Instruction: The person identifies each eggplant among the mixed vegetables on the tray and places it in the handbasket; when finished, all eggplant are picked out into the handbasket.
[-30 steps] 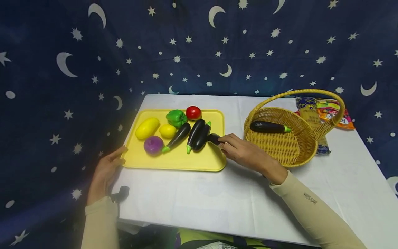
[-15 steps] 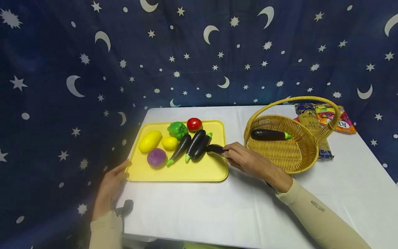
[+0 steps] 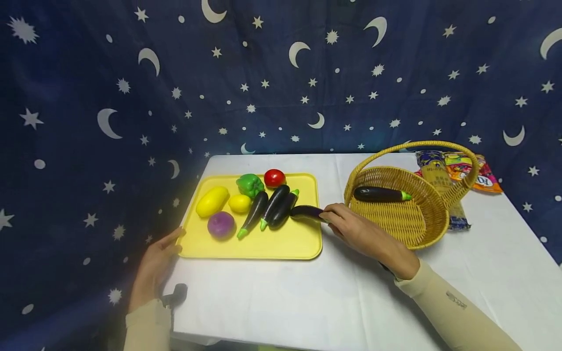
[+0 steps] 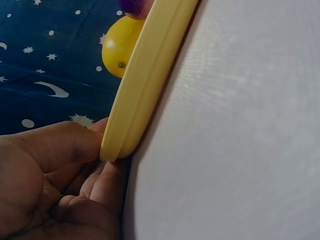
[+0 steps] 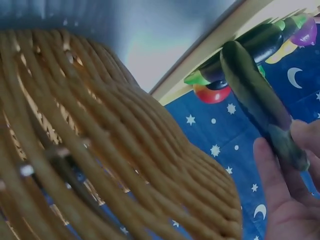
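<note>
In the head view my right hand [image 3: 362, 233] pinches a dark eggplant [image 3: 306, 212] near its stem end, over the tray's right edge. The right wrist view shows that same eggplant [image 5: 255, 92] slanting out from between thumb and fingers. My left hand [image 3: 154, 263] holds the front left corner of the yellow tray [image 3: 281, 246], thumb on the rim and fingers underneath in the left wrist view. On the tray lie three more eggplants [image 3: 253, 214], a purple round vegetable [image 3: 221, 225], a lemon [image 3: 239, 204], a mango [image 3: 212, 202], a green pepper [image 3: 250, 185] and a tomato [image 3: 274, 178].
Right of the tray stands a wicker basket [image 3: 388, 219] with a tall arched handle, one eggplant [image 3: 381, 194] lying inside. Behind it are a pasta packet [image 3: 434, 171] and a colourful snack bag [image 3: 476, 171]. A white cloth [image 3: 263, 302] covers the table.
My right hand has drawn the eggplant slightly right, away from the others, and more of it shows. The head view has tilted, so the scene sits lower. My left hand stays at the tray corner.
</note>
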A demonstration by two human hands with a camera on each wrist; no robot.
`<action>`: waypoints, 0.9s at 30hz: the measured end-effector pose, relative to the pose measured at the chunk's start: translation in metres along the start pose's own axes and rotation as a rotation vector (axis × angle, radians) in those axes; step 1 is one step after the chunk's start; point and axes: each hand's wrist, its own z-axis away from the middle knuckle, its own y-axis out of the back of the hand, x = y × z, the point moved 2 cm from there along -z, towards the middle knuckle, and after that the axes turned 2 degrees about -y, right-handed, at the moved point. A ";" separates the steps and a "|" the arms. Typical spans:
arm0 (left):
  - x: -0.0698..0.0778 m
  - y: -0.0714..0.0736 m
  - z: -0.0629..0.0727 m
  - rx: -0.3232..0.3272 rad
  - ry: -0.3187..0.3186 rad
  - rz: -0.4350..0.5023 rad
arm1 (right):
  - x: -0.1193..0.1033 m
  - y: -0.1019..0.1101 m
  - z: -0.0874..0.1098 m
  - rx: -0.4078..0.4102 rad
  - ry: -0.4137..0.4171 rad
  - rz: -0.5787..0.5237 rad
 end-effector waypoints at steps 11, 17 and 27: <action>-0.002 -0.006 0.006 0.000 0.006 0.012 | -0.001 0.004 0.009 0.066 -0.020 -0.043; 0.006 -0.003 0.008 0.000 -0.025 -0.008 | 0.000 0.006 0.009 0.104 -0.023 -0.077; 0.005 -0.001 0.005 -0.002 -0.046 0.005 | 0.002 0.023 0.012 0.139 0.016 -0.127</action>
